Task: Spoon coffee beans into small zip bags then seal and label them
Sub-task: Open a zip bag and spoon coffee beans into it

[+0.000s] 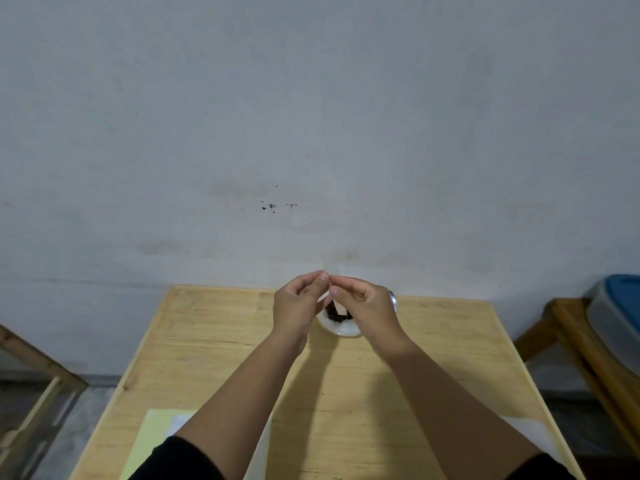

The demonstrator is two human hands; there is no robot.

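Both hands are raised together over the far middle of the wooden table [214, 341]. My left hand [299, 303] and my right hand [367, 306] pinch a small pale label strip [337, 306] between thumbs and forefingers, fingertips almost touching. Under and behind the hands stands a white bowl [341, 329] holding dark coffee beans [334, 317], mostly hidden by the hands. A metal spoon bowl [392, 299] peeks out behind my right hand. No zip bag can be made out clearly.
A pale yellow sheet [152, 441] with white paper on it lies at the table's near left. Another white sheet [530, 434] lies near the right edge. A blue-lidded plastic box [620, 306] rests on a wooden stand at right. A wooden frame [38, 375] stands at left.
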